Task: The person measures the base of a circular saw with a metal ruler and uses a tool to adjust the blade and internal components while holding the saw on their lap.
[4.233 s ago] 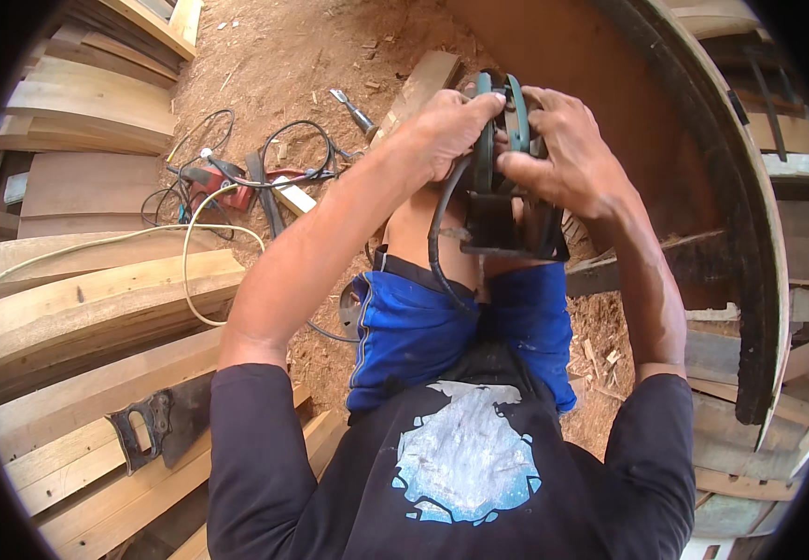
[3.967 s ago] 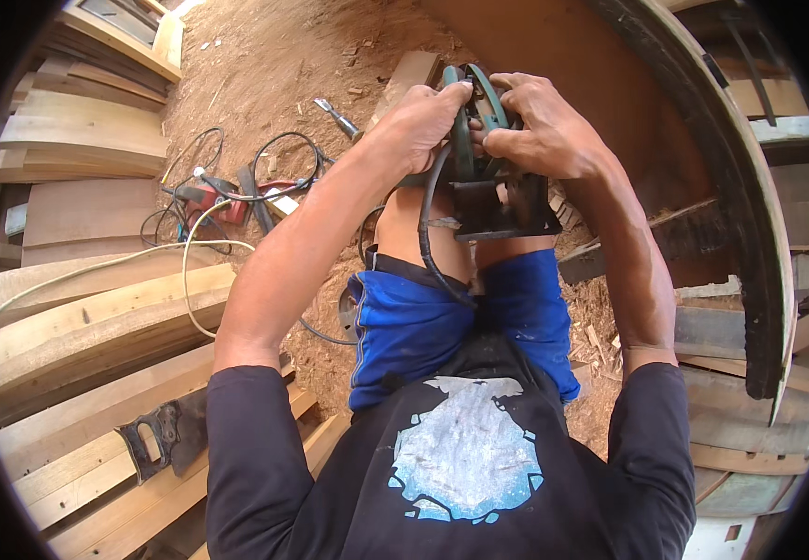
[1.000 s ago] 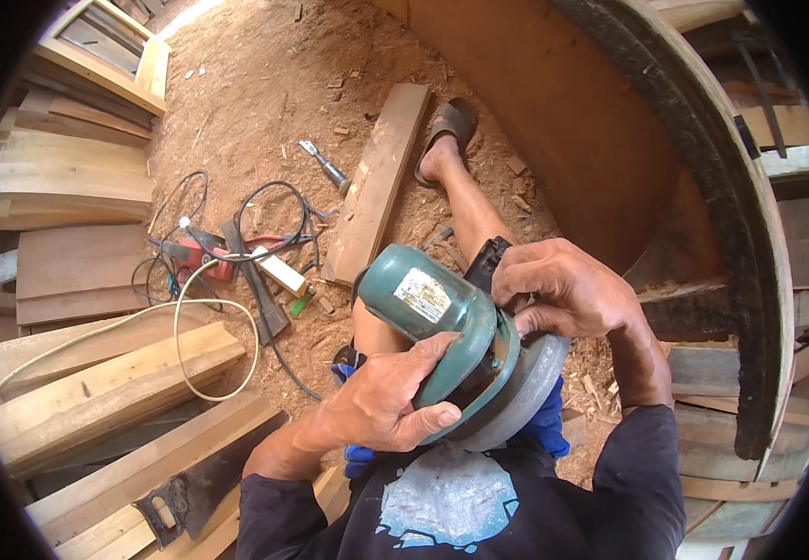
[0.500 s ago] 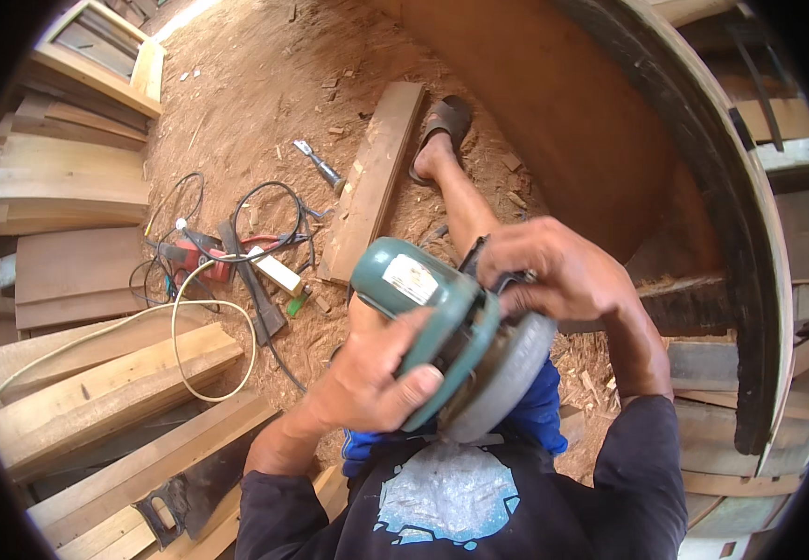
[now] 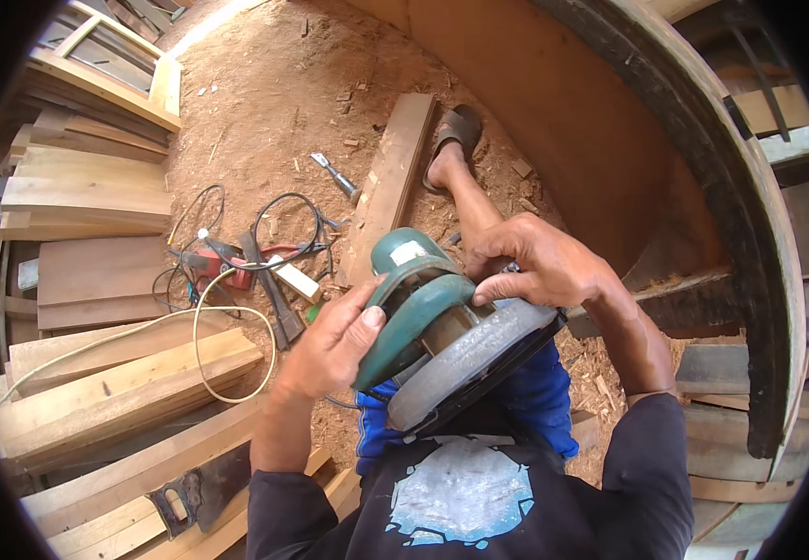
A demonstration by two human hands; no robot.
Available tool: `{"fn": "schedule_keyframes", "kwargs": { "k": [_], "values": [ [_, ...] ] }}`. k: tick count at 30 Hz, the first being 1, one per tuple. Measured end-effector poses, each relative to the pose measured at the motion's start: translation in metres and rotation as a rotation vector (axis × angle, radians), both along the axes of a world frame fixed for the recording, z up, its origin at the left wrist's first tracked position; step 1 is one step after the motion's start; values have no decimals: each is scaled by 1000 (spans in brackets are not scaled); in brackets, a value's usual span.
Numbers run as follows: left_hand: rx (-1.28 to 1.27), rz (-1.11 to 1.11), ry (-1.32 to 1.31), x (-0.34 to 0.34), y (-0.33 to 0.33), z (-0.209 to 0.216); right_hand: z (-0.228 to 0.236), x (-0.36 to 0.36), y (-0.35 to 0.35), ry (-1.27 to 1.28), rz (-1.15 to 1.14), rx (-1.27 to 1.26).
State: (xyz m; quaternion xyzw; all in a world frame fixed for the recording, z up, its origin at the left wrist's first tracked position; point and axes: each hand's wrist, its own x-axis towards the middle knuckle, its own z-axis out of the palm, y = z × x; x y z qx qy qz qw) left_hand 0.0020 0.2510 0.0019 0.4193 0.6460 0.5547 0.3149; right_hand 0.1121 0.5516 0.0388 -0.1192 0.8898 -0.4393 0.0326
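Observation:
A green circular saw (image 5: 416, 313) with a grey metal blade guard (image 5: 465, 355) is held up above my lap, tilted so the guard is toward me. My left hand (image 5: 330, 343) is wrapped round the saw's left side by its green handle, thumb on top. At the upper right of the saw, my right hand (image 5: 544, 261) is closed, with its thumb by the guard's far end. The fingers of that hand are partly hidden, and so is whatever small part they pinch there. Below the saw are my blue trousers (image 5: 554, 401).
Ahead lies a brown plank (image 5: 390, 187) beside my sandalled foot (image 5: 454, 140). Left of it are a chisel-like tool (image 5: 334, 177), a red power tool (image 5: 213, 263) and tangled cords. Stacked boards (image 5: 134, 383) and a handsaw (image 5: 195, 495) fill the left. A large curved wooden piece (image 5: 750, 233) rises right.
The saw has been turned and tipped, so its guard faces me more and the motor end has swung away. My left hand has shifted left along its side. The right hand stays near the guard.

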Motion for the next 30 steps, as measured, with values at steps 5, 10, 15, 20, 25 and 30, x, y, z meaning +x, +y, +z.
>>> {"fn": "schedule_keyframes", "kwargs": {
  "k": [5, 10, 15, 20, 25, 30],
  "values": [
    [78, 160, 229, 29, 3, 16, -17, 6, -3, -132, -59, -159],
    [-146, 159, 427, 28, 3, 41, -16, -12, -10, -65, 59, -288],
    [-236, 209, 478, 32, 4, 52, -24, -27, 1, 116, 240, -59],
    [-170, 263, 549, 38, 12, 45, -23, -26, 2, -97, 222, -269],
    [-288, 304, 668, 40, 13, 49, -8, -31, -13, -16, 266, -175],
    [-290, 332, 726, 34, 14, 52, 0, -29, -16, 18, 242, -144]
  ]
}}
